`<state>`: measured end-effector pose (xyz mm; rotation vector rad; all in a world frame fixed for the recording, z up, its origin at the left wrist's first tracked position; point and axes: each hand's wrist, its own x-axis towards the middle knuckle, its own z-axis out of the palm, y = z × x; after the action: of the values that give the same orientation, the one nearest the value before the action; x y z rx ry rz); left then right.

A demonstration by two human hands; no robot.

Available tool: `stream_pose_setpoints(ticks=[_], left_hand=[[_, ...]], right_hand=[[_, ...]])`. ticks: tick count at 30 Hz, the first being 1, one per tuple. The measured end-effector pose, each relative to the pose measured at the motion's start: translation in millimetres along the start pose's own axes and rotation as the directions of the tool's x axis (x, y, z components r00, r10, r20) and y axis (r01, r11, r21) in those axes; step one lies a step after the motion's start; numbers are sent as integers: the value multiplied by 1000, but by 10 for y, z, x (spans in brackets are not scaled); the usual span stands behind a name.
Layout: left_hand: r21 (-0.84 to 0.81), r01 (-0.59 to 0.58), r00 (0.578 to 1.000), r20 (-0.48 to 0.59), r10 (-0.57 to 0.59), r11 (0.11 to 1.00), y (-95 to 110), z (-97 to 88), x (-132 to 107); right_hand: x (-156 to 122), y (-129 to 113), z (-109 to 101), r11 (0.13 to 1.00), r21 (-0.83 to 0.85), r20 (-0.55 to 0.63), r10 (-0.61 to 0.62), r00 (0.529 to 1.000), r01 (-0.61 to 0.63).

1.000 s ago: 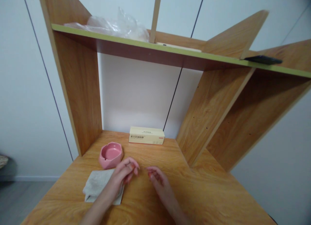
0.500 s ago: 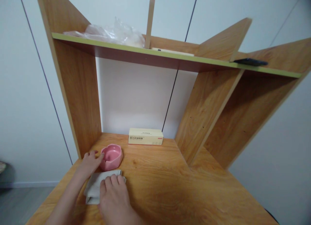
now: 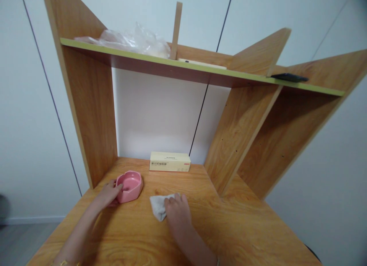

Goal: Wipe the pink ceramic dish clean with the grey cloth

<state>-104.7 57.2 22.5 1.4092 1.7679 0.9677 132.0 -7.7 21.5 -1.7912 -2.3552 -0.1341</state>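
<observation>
A pink faceted ashtray (image 3: pixel 132 195) stands on the wooden desk at the left. My left hand (image 3: pixel 108 192) grips its left side, the thumb over the rim and the other fingers behind, partly hidden. To the right of the ashtray, a pale grey cloth (image 3: pixel 157 208) lies bunched on the desk under my right hand (image 3: pixel 178 212). The fingers of that hand are curled onto the cloth and cover its right part.
A cream box (image 3: pixel 170 162) sits at the back of the desk (image 3: pixel 137 235). Upright wooden panels (image 3: pixel 94 120) flank it. Overhead, a shelf (image 3: pixel 189 71) carries a clear plastic bag (image 3: pixel 134 42) and a dark flat object (image 3: pixel 290 77).
My right hand has moved right with the cloth, from in front of the ashtray to beside it. The cloth went from folded flat to bunched. My left hand stays at the ashtray.
</observation>
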Motion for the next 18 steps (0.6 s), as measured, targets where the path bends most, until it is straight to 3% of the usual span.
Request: stream_pose_setpoints(ticks=[3,6,13,18], left_hand=[[90,72,997,19,-74,993,85,8,-13],[107,85,996,25,-88,991,165,71,-57],[72,43,990,134,-52,996,251,477,-232],[-10,4,962,273,-1,1000,269,774,-392]], right_hand=[[-58,406,-82,980,-88,29,181,983,-177],[-102,629,-113,953,-113,36,285,958,-280],[-163,698,-27,944,-43,-12,328,945,-328],[-195,685,45,941,-11,-51,336,940,-337]])
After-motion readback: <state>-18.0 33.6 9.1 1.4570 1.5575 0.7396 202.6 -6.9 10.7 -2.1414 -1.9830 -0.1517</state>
